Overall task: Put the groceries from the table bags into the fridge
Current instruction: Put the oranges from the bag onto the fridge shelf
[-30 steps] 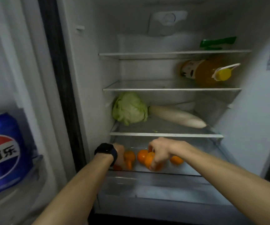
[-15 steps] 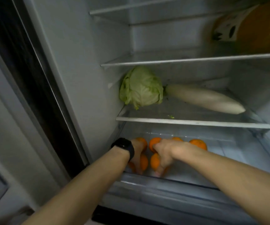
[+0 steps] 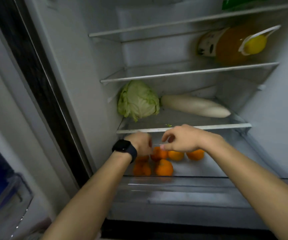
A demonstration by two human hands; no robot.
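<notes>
Several oranges lie at the left of the clear crisper drawer at the bottom of the open fridge. My left hand, a black watch on its wrist, hovers just above the leftmost oranges; its fingers curl down and are blurred. My right hand hangs beside it over the oranges, thumb and fingers loosely curled with a gap between them and no orange in them. Both hands are just under the front edge of the lowest glass shelf.
A green cabbage and a white radish lie on the lowest shelf. A bottle of orange liquid lies on the shelf above, and a green packet on the top one. The door bin at left holds something blue.
Both hands have let go of the oranges they held and risen out of the drawer. The oranges stay in the drawer. My view has pulled back a little.
</notes>
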